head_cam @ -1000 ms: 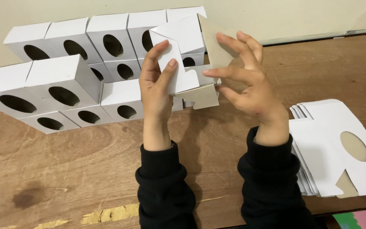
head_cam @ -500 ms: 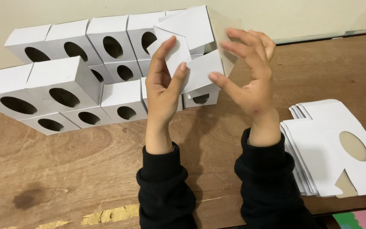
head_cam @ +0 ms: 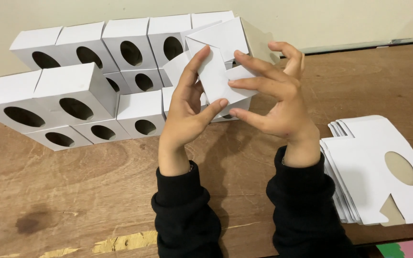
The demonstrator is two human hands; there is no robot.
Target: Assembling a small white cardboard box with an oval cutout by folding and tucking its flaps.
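Note:
Both hands are raised over a wooden table [head_cam: 72, 191] with a half-folded white cardboard box [head_cam: 218, 62] between them. My left hand [head_cam: 187, 112] grips its left side, fingers laid along one flap. My right hand [head_cam: 276, 102] presses two fingertips on a flap at the middle, the other fingers curled above. The top flap of the box stands open, showing its brown inside. Both wrists wear black sleeves.
Several finished white boxes with oval holes [head_cam: 75, 98] are stacked in rows at the back left, against a pale wall. A pile of flat unfolded box blanks [head_cam: 383, 167] lies at the right near the table's front edge. A pink and green thing [head_cam: 407, 249] shows at the bottom right corner.
The box has been raised and turned slightly. My right fingers have come in from the right and now press a flap down at the middle; my left hand has stayed on the left side.

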